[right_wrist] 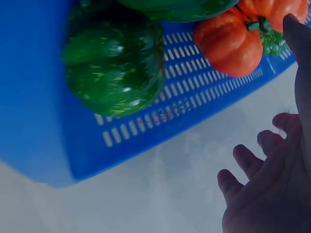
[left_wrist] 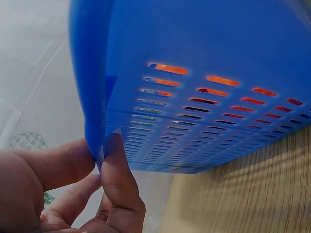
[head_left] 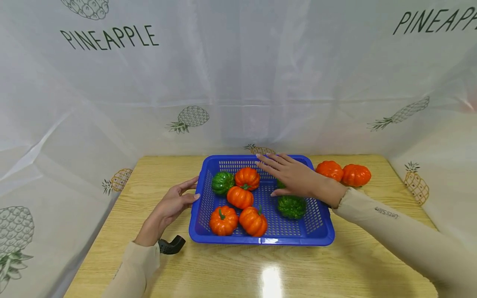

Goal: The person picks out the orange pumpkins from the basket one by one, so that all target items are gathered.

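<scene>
A blue plastic basket (head_left: 261,241) with slotted walls sits on the table. At its left side my left hand (head_left: 172,207) pinches the rim between thumb and fingers, as the left wrist view shows. My right hand (head_left: 296,177) hovers over the basket's right half, fingers stretched toward the far left, holding nothing. Beneath it lies a dark green pumpkin (head_left: 292,207); another green one (right_wrist: 116,68) is mostly hidden by the hand in the head view. Several orange pumpkins (head_left: 223,221) and one green pumpkin (head_left: 222,183) lie in the left half.
Two orange-red pumpkins (head_left: 356,175) rest on the wooden table (head_left: 231,269), just right of the basket. A black curved piece (head_left: 172,245) shows by my left wrist. White sheeting (head_left: 238,74) with pineapple prints hangs behind and beside the table.
</scene>
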{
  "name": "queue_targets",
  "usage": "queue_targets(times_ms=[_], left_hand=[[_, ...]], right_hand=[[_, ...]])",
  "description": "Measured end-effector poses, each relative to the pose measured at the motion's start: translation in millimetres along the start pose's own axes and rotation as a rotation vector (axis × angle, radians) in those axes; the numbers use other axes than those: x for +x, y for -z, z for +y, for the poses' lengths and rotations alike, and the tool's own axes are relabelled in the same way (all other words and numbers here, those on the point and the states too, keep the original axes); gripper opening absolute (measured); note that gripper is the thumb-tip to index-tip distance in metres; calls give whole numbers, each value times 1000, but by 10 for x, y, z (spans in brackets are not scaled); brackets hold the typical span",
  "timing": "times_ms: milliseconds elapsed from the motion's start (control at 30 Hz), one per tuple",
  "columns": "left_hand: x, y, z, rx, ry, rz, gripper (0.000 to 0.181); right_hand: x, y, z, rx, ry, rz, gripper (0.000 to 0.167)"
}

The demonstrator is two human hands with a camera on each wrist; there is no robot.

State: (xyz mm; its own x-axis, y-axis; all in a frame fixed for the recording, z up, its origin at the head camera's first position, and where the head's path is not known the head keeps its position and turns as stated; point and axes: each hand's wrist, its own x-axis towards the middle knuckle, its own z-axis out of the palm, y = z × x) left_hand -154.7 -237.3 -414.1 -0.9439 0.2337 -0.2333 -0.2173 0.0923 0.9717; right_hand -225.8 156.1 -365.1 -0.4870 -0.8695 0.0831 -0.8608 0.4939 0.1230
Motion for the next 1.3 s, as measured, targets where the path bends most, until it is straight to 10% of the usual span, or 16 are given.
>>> queue_targets(times_ms=[767, 1300], left_hand=[[-11, -21, -14, -21, 11, -5, 70], [0, -3, 8, -13, 4, 4, 70]], right_hand=[[548, -241, -79, -211, 139, -163, 96], [744, -388, -18, -320, 213, -88, 77]])
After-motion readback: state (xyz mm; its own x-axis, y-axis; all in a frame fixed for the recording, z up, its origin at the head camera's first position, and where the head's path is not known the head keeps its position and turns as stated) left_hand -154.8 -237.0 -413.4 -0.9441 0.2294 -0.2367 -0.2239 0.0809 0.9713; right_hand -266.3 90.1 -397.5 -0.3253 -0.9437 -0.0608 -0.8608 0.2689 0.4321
